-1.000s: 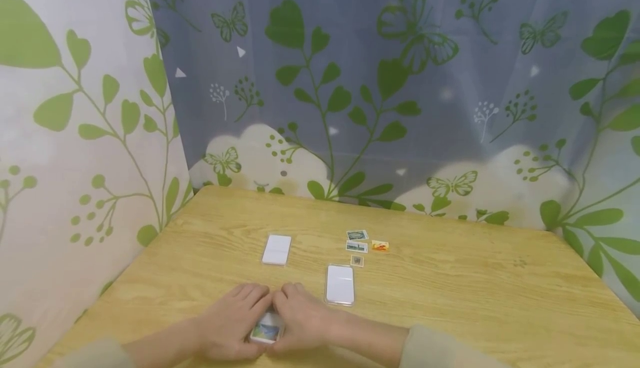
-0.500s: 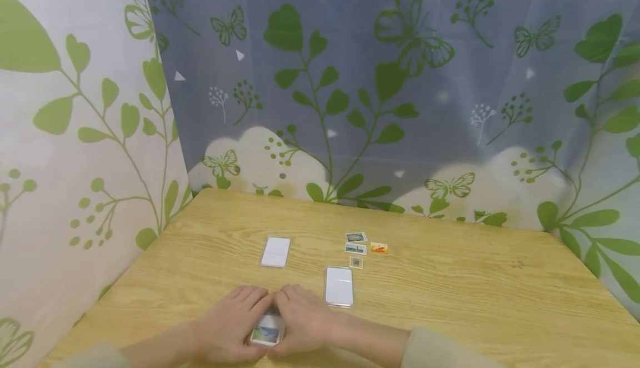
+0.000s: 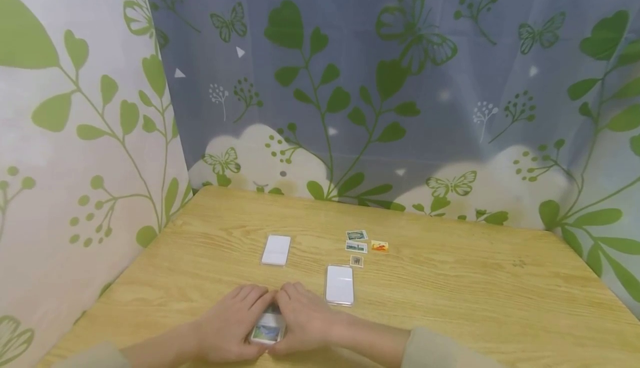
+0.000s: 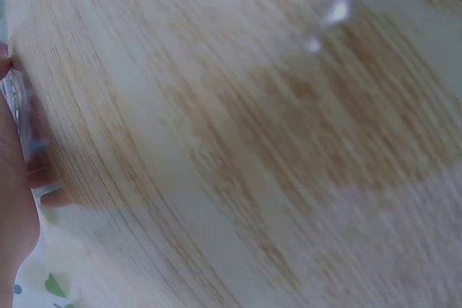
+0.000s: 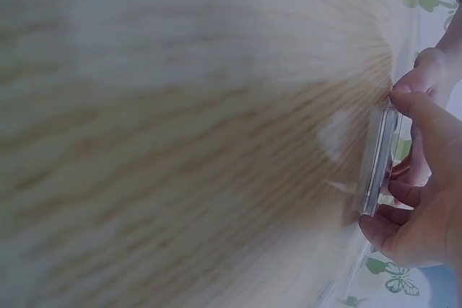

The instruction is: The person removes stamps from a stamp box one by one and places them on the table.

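A flat clear plastic case [image 3: 268, 331] with a small colourful picture, like a stamp, inside lies at the table's near side. My left hand [image 3: 231, 322] grips its left edge, the thumb at the near end and the fingers at the far end. On the opposite edge my right hand [image 3: 306, 319] holds it the same way, and the fingertips of both hands come close together. The right wrist view shows the case [image 5: 377, 160] edge-on, low over the table, between the right thumb and fingers. Only a sliver of the left hand [image 4: 16, 200] appears in the left wrist view.
Two clear cases with white faces lie beyond the hands, one farther left [image 3: 276, 250] and one nearer right [image 3: 340, 285]. Several loose stamps, among them an orange one [image 3: 380, 246] and a small grey one [image 3: 356, 261], lie behind the right case. A patterned curtain [image 3: 320, 79] borders the wooden table [image 3: 450, 290].
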`<action>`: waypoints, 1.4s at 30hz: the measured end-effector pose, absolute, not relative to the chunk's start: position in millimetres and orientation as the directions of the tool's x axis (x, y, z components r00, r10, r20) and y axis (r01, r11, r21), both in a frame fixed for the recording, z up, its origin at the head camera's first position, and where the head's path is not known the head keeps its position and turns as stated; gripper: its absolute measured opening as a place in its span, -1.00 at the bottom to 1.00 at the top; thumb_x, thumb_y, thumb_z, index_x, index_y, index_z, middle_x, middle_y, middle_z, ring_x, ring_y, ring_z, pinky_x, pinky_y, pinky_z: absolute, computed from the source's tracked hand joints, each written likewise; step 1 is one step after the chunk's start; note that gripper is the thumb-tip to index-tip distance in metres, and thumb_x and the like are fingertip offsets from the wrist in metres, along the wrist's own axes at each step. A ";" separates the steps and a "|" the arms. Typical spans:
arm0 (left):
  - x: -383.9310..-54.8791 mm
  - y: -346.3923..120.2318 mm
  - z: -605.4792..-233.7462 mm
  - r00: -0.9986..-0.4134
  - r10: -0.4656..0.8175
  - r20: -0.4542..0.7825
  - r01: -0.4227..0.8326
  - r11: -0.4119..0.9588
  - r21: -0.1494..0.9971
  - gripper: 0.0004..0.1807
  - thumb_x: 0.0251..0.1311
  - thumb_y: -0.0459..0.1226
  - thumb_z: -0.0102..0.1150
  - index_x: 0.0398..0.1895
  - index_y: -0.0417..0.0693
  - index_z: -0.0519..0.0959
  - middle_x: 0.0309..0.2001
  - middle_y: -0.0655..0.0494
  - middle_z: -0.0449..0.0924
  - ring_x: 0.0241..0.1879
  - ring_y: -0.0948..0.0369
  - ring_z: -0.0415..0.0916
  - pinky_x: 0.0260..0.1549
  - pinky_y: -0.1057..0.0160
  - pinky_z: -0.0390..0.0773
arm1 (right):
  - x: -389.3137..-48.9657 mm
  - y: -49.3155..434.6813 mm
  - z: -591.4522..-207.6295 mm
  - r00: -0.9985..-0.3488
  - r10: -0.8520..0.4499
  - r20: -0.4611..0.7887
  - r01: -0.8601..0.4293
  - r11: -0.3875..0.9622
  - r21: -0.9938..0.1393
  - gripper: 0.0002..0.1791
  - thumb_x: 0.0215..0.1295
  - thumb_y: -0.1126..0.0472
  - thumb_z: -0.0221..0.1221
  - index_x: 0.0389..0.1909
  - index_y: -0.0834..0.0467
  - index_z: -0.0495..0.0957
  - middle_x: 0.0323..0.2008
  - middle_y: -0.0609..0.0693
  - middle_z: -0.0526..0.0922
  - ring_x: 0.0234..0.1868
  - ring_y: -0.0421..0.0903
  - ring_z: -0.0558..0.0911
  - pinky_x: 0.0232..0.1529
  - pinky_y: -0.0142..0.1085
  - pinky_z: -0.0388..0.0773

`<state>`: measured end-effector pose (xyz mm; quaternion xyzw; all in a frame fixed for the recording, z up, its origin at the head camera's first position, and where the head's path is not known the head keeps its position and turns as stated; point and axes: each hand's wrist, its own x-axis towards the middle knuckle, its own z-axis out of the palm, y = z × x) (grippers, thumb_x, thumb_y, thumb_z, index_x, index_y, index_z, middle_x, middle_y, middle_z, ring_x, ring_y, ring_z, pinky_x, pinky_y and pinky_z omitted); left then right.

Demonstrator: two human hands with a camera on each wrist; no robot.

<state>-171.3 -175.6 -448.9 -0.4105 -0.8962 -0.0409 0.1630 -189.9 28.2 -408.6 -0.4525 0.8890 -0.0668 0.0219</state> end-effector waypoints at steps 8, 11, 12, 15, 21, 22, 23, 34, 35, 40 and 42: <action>-168.3 -175.0 -449.9 -0.629 0.710 0.317 0.737 0.674 -0.048 -0.18 0.14 0.20 -0.03 0.26 -0.24 0.25 0.09 0.05 0.35 0.11 0.15 0.27 0.12 0.07 0.32 | -189.1 27.8 -405.3 -0.604 -0.797 0.004 -0.781 0.591 -0.200 -0.22 -0.09 -0.18 0.31 0.08 0.21 0.35 -0.12 -0.10 0.39 -0.14 -0.26 0.32 -0.19 -0.54 0.37; -167.9 -175.6 -450.2 -0.630 0.710 0.315 0.738 0.674 -0.041 -0.19 0.17 0.19 -0.06 0.27 -0.24 0.25 0.11 0.05 0.34 0.12 0.15 0.26 0.12 0.06 0.31 | -188.9 27.8 -405.2 -0.597 -0.802 0.016 -0.791 0.585 -0.180 -0.22 -0.09 -0.18 0.31 0.08 0.23 0.36 -0.12 -0.09 0.41 -0.15 -0.26 0.33 -0.20 -0.54 0.36; -167.6 -175.7 -449.8 -0.631 0.709 0.314 0.738 0.673 -0.036 -0.20 0.18 0.19 -0.07 0.27 -0.24 0.25 0.11 0.04 0.34 0.13 0.14 0.26 0.13 0.05 0.31 | -189.1 27.8 -405.4 -0.595 -0.804 0.021 -0.794 0.583 -0.174 -0.23 -0.09 -0.17 0.30 0.07 0.23 0.37 -0.12 -0.08 0.41 -0.15 -0.26 0.33 -0.20 -0.54 0.37; -165.8 -177.2 -450.2 -0.632 0.708 0.315 0.740 0.672 -0.024 -0.21 0.20 0.19 -0.10 0.27 -0.25 0.24 0.12 0.02 0.33 0.14 0.13 0.25 0.12 0.03 0.31 | -188.8 26.8 -407.4 -0.593 -0.804 0.027 -0.796 0.582 -0.167 -0.24 -0.09 -0.15 0.30 0.07 0.23 0.38 -0.13 -0.08 0.42 -0.15 -0.26 0.34 -0.21 -0.55 0.36; -164.7 -178.7 -449.6 -0.634 0.704 0.320 0.740 0.673 -0.014 -0.23 0.20 0.19 -0.09 0.27 -0.21 0.24 0.11 0.04 0.33 0.14 0.14 0.25 0.12 0.05 0.32 | -189.7 25.7 -409.1 -0.589 -0.808 0.023 -0.798 0.576 -0.179 -0.23 -0.09 -0.14 0.30 0.09 0.24 0.38 -0.11 -0.05 0.44 -0.15 -0.25 0.35 -0.23 -0.55 0.37; -164.8 -178.7 -449.2 -0.636 0.703 0.318 0.739 0.673 -0.012 -0.22 0.19 0.19 -0.08 0.27 -0.20 0.24 0.11 0.04 0.33 0.14 0.14 0.25 0.12 0.04 0.32 | -189.8 25.7 -408.8 -0.589 -0.808 0.023 -0.797 0.576 -0.182 -0.23 -0.09 -0.14 0.30 0.09 0.25 0.38 -0.11 -0.05 0.44 -0.15 -0.25 0.36 -0.23 -0.55 0.37; -165.0 -178.6 -448.7 -0.638 0.702 0.316 0.738 0.674 -0.006 -0.22 0.19 0.19 -0.08 0.27 -0.20 0.24 0.11 0.03 0.33 0.14 0.13 0.25 0.13 0.04 0.31 | -190.0 25.7 -408.3 -0.589 -0.808 0.022 -0.797 0.576 -0.183 -0.23 -0.09 -0.14 0.30 0.09 0.25 0.38 -0.10 -0.04 0.45 -0.15 -0.24 0.36 -0.22 -0.55 0.38; -166.1 -176.3 -443.3 -0.669 0.691 0.274 0.724 0.690 0.026 -0.18 0.17 0.21 -0.08 0.28 -0.23 0.23 0.13 0.02 0.33 0.15 0.11 0.26 0.14 0.02 0.30 | -191.4 28.3 -406.3 -0.548 -0.835 0.043 -0.834 0.541 -0.110 -0.18 -0.05 -0.22 0.28 0.11 0.27 0.36 -0.08 0.00 0.46 -0.09 -0.20 0.39 -0.13 -0.51 0.40; -166.0 -176.2 -443.3 -0.670 0.691 0.273 0.723 0.691 0.025 -0.18 0.17 0.21 -0.08 0.28 -0.23 0.23 0.13 0.02 0.33 0.15 0.11 0.26 0.14 0.02 0.30 | -191.4 28.3 -406.9 -0.545 -0.837 0.049 -0.836 0.538 -0.108 -0.18 -0.05 -0.22 0.28 0.10 0.27 0.36 -0.08 0.00 0.46 -0.10 -0.20 0.38 -0.14 -0.51 0.40; -166.2 -175.2 -443.7 -0.677 0.683 0.274 0.715 0.699 0.026 -0.18 0.14 0.21 -0.05 0.27 -0.22 0.23 0.13 0.03 0.34 0.15 0.12 0.26 0.14 0.03 0.30 | -191.5 27.4 -408.5 -0.553 -0.830 0.065 -0.831 0.545 -0.113 -0.19 -0.08 -0.20 0.28 0.09 0.27 0.37 -0.12 -0.03 0.46 -0.13 -0.22 0.37 -0.17 -0.52 0.39; -166.1 -174.8 -444.2 -0.680 0.678 0.278 0.711 0.703 0.023 -0.18 0.12 0.21 -0.03 0.27 -0.22 0.24 0.12 0.04 0.35 0.15 0.13 0.26 0.14 0.04 0.30 | -191.5 27.0 -409.3 -0.556 -0.828 0.063 -0.828 0.547 -0.124 -0.19 -0.09 -0.19 0.28 0.09 0.26 0.37 -0.13 -0.05 0.45 -0.14 -0.23 0.36 -0.18 -0.53 0.38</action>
